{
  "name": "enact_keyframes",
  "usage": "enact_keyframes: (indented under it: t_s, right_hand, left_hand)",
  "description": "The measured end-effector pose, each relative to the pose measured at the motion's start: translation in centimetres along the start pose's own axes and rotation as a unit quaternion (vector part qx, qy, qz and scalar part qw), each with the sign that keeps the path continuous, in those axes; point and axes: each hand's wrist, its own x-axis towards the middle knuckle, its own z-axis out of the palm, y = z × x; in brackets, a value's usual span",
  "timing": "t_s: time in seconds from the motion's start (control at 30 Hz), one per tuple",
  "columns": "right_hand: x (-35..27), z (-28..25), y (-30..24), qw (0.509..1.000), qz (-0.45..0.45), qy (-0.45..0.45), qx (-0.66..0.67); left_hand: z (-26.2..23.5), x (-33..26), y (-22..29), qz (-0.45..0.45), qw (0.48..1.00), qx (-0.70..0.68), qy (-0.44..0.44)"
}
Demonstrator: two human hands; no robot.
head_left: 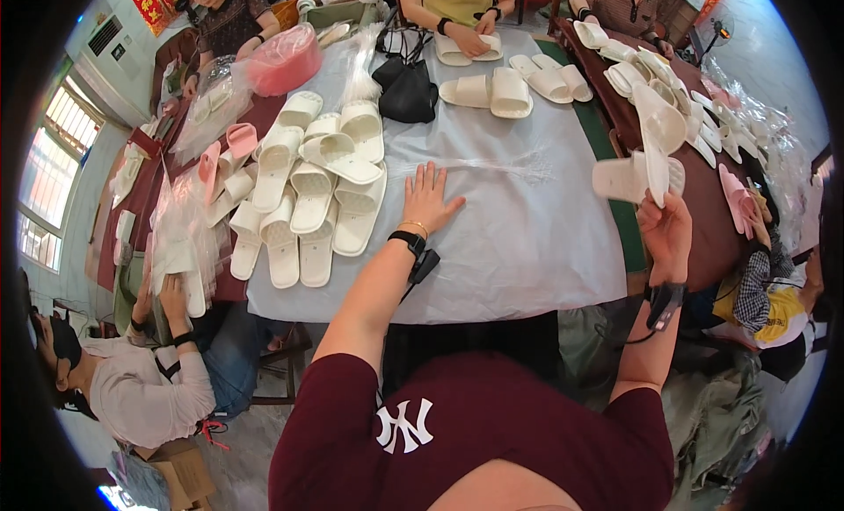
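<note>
My left hand (428, 200) lies flat on the pale sheet covering the table (519, 247), fingers spread. Beneath and beside its fingertips runs a bundle of thin clear plastic strands (501, 164). Raised at the table's right edge, my right hand (664, 229) pinches a white slipper (659, 128) by one end. A second white slipper (618, 178) shows right beside it; whether the same fingers grip it too, I cannot tell. Left of my left hand, white slippers (312, 172) lie in an overlapping heap.
Across the table a person's hands (472, 40) handle a white slipper. Nearby are more white slippers (510, 93), a black bag (407, 91) and a clump of clear strands (362, 67). Side tables hold slippers, a pink bundle (286, 61) and plastic bags (180, 238). Co-workers sit on both sides.
</note>
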Motion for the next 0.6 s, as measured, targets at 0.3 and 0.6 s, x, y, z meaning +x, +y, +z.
enact_keyframes:
  t_s: [0.3, 0.6]
  right_hand:
    - [-5.3, 6.7, 10.5, 0.989, 0.093, -0.074, -0.083]
    - [-7.6, 7.1, 21.4, 0.93, 0.264, -0.159, -0.2]
  left_hand:
    - [-1.7, -0.9, -0.4, 0.077, 0.986, -0.082, 0.125]
    - [-7.8, -12.0, 1.7, -0.111, 0.593, -0.796, -0.048]
